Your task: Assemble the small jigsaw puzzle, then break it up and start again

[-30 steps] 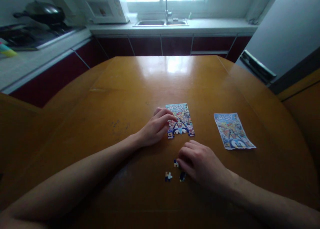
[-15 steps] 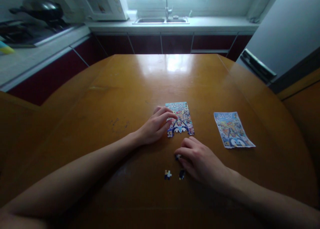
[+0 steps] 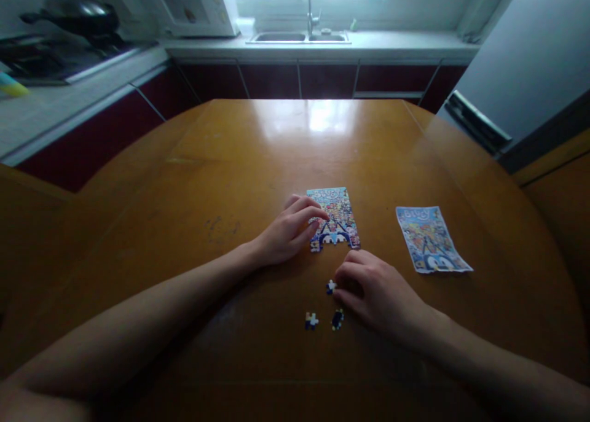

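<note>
My left hand (image 3: 292, 230) rests with loosely bent, parted fingers over the left edge of a mostly assembled jigsaw puzzle (image 3: 338, 213). The puzzle has a notched gap along its near edge, below a blue-and-white penguin face. Nearer me, a small white and dark-blue puzzle piece (image 3: 330, 287) lies at the fingertips of my right hand (image 3: 369, 287). Thumb and forefinger are apart there, at the piece's right side. Two more loose pieces lie closer to me: an orange, white and blue puzzle piece (image 3: 311, 321) and a mostly dark puzzle piece (image 3: 337, 319).
A creased picture sheet (image 3: 431, 241) with the same design lies to the right on the round wooden table (image 3: 230, 176). Beyond the table are a sink (image 3: 281, 37), a microwave (image 3: 193, 7), a wok on a stove (image 3: 83, 16) and a grey fridge (image 3: 525, 66).
My right hand has drawn slightly right, and its fingers have uncovered the white and dark-blue piece. My left hand stays on the puzzle. The view has shifted slightly.
</note>
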`<move>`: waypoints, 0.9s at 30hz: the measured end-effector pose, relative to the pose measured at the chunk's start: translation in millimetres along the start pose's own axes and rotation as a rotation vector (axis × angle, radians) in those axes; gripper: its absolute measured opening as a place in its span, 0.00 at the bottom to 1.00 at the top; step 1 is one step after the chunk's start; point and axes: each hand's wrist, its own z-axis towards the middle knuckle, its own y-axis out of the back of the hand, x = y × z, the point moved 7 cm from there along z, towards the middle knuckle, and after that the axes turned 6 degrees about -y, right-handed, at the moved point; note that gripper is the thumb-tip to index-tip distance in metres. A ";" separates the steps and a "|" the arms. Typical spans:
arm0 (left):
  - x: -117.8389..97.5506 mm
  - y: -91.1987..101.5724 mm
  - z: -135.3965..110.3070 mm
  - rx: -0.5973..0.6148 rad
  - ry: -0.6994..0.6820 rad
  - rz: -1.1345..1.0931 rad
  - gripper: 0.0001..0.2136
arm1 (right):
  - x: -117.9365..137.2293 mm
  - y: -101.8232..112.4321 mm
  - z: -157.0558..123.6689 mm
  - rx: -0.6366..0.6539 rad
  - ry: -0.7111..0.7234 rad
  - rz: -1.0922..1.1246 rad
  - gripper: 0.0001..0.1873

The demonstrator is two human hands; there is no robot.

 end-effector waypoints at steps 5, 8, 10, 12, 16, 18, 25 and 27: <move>-0.1 0.4 0.7 -0.006 0.003 0.001 0.09 | 4.6 -6.1 -1.8 -0.009 0.045 -0.045 0.02; 0.2 0.2 1.1 -0.005 0.007 0.002 0.09 | 5.5 -5.6 -2.3 -0.012 0.054 -0.049 0.03; 0.5 0.3 1.4 -0.003 0.012 0.005 0.09 | 5.9 -5.2 -2.2 -0.009 0.059 -0.048 0.03; 0.6 0.6 1.7 -0.003 0.017 0.009 0.09 | 6.0 -5.2 -1.8 -0.007 0.060 -0.047 0.03; 0.4 0.6 1.8 -0.001 0.020 0.015 0.09 | 5.0 -5.4 -1.2 -0.012 0.062 -0.045 0.03; 0.3 0.4 1.6 -0.004 0.016 0.014 0.09 | 4.3 -5.9 -1.1 -0.008 0.062 -0.042 0.02; 0.6 -0.1 1.6 -0.001 0.017 0.004 0.09 | 3.9 -5.5 -0.8 -0.008 0.063 -0.031 0.02; 0.9 0.1 1.5 -0.001 0.019 0.006 0.09 | 4.1 -5.6 -1.0 -0.005 0.063 -0.030 0.02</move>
